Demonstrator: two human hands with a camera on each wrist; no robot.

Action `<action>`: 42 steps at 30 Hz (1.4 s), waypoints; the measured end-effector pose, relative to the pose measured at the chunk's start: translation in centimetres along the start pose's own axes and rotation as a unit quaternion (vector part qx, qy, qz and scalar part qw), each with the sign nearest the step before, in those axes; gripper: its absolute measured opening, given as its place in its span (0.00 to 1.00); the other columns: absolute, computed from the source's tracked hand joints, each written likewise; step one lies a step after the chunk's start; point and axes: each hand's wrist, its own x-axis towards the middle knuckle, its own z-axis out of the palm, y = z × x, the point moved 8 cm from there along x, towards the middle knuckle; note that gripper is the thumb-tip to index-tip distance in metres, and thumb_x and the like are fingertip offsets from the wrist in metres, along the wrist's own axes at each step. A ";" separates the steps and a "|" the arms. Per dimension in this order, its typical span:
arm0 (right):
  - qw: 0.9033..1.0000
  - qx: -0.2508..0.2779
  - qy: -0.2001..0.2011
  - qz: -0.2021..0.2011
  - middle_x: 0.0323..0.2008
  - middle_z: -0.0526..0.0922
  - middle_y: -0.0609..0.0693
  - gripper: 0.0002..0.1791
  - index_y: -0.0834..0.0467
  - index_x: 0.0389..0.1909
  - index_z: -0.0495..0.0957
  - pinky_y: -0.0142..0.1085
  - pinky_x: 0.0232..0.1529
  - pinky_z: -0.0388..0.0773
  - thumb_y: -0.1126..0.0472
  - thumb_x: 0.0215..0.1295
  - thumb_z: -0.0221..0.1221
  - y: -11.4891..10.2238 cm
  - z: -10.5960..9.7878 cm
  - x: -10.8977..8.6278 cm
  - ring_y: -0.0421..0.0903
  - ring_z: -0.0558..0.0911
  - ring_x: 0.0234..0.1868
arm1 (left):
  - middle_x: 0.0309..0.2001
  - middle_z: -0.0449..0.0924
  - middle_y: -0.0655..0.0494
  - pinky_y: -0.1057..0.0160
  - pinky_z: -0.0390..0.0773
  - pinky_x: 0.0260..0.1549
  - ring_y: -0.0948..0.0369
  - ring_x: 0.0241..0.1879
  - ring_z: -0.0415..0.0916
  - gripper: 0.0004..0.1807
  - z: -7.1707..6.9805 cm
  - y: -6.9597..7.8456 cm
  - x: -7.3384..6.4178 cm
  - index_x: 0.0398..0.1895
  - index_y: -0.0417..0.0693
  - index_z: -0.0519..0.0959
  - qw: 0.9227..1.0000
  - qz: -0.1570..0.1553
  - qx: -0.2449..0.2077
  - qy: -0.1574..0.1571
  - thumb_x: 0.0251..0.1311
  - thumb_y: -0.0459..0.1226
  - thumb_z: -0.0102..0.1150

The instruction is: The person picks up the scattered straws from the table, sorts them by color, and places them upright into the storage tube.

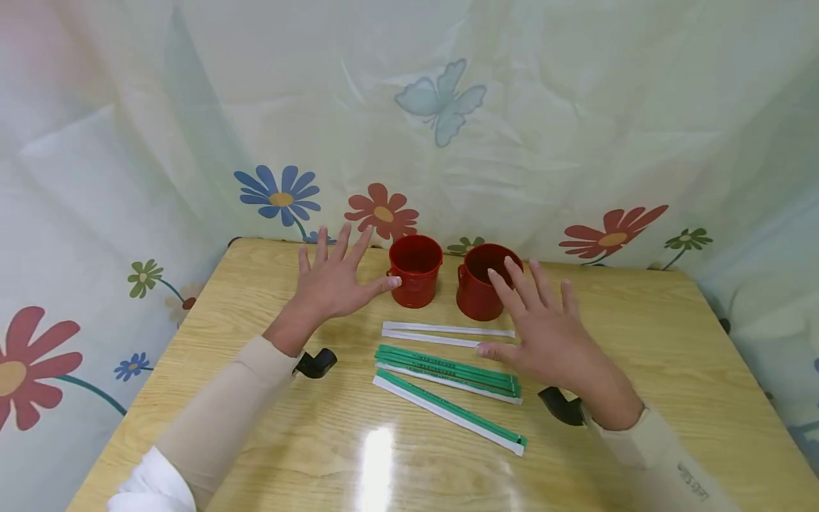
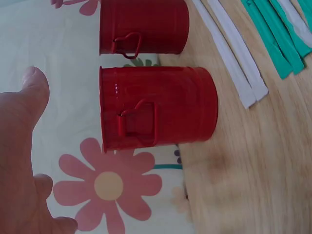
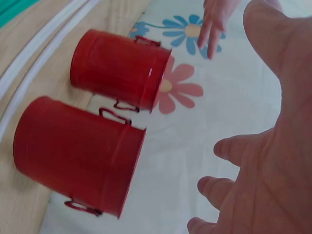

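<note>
Two small red metal buckets with side handles stand upright at the back of the table. My left hand [image 1: 329, 284] hovers with spread fingers beside the left bucket [image 1: 419, 288], its thumb overlapping that rim's side in the head view. The left wrist view shows a gap between thumb and bucket. My right hand [image 1: 550, 341], fingers also spread, is over the right side of the right bucket [image 1: 476, 302] and holds nothing. In front lie slim paper-wrapped sticks: two white ones [image 1: 448, 329], a group of green ones [image 1: 441, 364] with a white edge, and a slanted green-and-white pair [image 1: 448, 407].
The wooden table [image 1: 307, 441] meets a hanging cloth [image 1: 576, 107] printed with flowers and a butterfly, close behind the buckets. A black wrist camera mount [image 1: 316, 363] sits under the left wrist, another [image 1: 561, 407] under the right.
</note>
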 end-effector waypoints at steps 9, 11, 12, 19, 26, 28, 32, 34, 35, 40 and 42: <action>1.000 0.014 -0.009 -0.023 0.81 0.33 0.51 0.59 0.41 0.79 0.33 0.73 0.69 0.28 0.24 0.56 0.54 -1.4 0.9 -0.2 0.60 0.27 0.80 | 0.82 0.32 0.54 0.28 0.28 0.71 0.41 0.79 0.21 0.56 0.6 0.3 0.3 0.77 0.77 0.32 1.000 0.005 -0.021 -0.006 0.47 0.82 0.37; 0.999 0.013 -0.007 -0.029 0.81 0.34 0.50 0.59 0.41 0.79 0.35 0.74 0.69 0.29 0.23 0.56 0.53 -1.7 1.0 -0.1 0.59 0.27 0.80 | 0.82 0.32 0.55 0.29 0.29 0.72 0.41 0.79 0.22 0.57 0.8 0.4 0.4 0.77 0.77 0.31 1.000 0.008 -0.026 -0.008 0.48 0.82 0.37; 0.999 0.011 -0.004 -0.033 0.81 0.34 0.50 0.59 0.41 0.79 0.35 0.74 0.69 0.30 0.23 0.56 0.53 -1.9 1.1 0.0 0.59 0.28 0.80 | 0.82 0.32 0.54 0.29 0.31 0.72 0.41 0.79 0.23 0.57 0.8 0.5 0.5 0.77 0.76 0.30 0.999 0.012 -0.029 -0.005 0.48 0.81 0.38; 0.999 0.006 -0.012 -0.045 0.81 0.33 0.47 0.58 0.39 0.79 0.38 0.71 0.72 0.32 0.20 0.53 0.50 -2.5 2.2 0.4 0.58 0.29 0.80 | 0.81 0.28 0.57 0.30 0.39 0.73 0.40 0.79 0.28 0.58 1.4 1.2 1.5 0.77 0.72 0.27 0.997 0.039 -0.059 0.004 0.52 0.77 0.45; 0.998 0.003 -0.020 -0.055 0.81 0.36 0.47 0.58 0.41 0.79 0.41 0.72 0.71 0.33 0.21 0.54 0.53 -2.6 2.8 -0.2 0.59 0.31 0.80 | 0.81 0.33 0.53 0.32 0.43 0.74 0.41 0.80 0.29 0.58 2.2 2.0 2.4 0.78 0.71 0.30 0.991 0.065 -0.114 0.008 0.53 0.73 0.50; 0.998 0.005 -0.021 -0.057 0.81 0.36 0.47 0.58 0.41 0.79 0.41 0.71 0.72 0.34 0.21 0.54 0.53 -2.6 2.8 -0.3 0.59 0.32 0.80 | 0.81 0.32 0.56 0.33 0.46 0.74 0.43 0.80 0.28 0.58 2.5 2.3 2.7 0.78 0.70 0.30 0.988 0.072 -0.138 0.006 0.54 0.72 0.51; 0.998 0.006 -0.027 -0.063 0.81 0.36 0.46 0.59 0.41 0.79 0.40 0.71 0.72 0.35 0.20 0.52 0.52 -2.8 3.3 -0.5 0.59 0.32 0.81 | 0.81 0.32 0.64 0.34 0.53 0.72 0.49 0.81 0.31 0.60 3.0 2.2 3.0 0.79 0.70 0.31 0.974 0.082 -0.213 0.006 0.52 0.70 0.57; 0.997 0.011 -0.028 -0.070 0.81 0.36 0.46 0.59 0.41 0.79 0.40 0.71 0.72 0.35 0.21 0.52 0.54 -3.0 3.6 -0.6 0.59 0.32 0.81 | 0.81 0.34 0.67 0.35 0.57 0.71 0.52 0.81 0.35 0.61 3.1 2.0 3.1 0.79 0.71 0.33 0.963 0.086 -0.256 0.014 0.50 0.69 0.60; 0.997 0.013 -0.028 -0.073 0.81 0.36 0.46 0.59 0.41 0.79 0.40 0.71 0.72 0.36 0.22 0.52 0.55 -3.0 3.7 -0.7 0.59 0.32 0.81 | 0.81 0.36 0.67 0.36 0.59 0.71 0.52 0.81 0.38 0.61 3.2 1.9 3.2 0.79 0.71 0.34 0.958 0.090 -0.271 0.020 0.50 0.68 0.62; 0.997 0.017 -0.027 -0.077 0.81 0.37 0.45 0.59 0.41 0.79 0.41 0.69 0.73 0.36 0.28 0.52 0.62 -2.6 3.9 -0.9 0.57 0.32 0.81 | 0.81 0.42 0.62 0.42 0.68 0.67 0.50 0.77 0.52 0.65 3.3 1.8 4.1 0.80 0.63 0.38 0.938 0.091 -0.332 0.042 0.46 0.64 0.70; 0.996 0.021 -0.031 -0.079 0.81 0.37 0.44 0.59 0.41 0.79 0.41 0.69 0.73 0.36 0.27 0.53 0.61 -2.4 4.0 -1.0 0.56 0.31 0.81 | 0.80 0.45 0.58 0.44 0.70 0.66 0.48 0.76 0.56 0.65 3.4 1.7 4.5 0.80 0.58 0.39 0.930 0.085 -0.355 0.044 0.46 0.62 0.71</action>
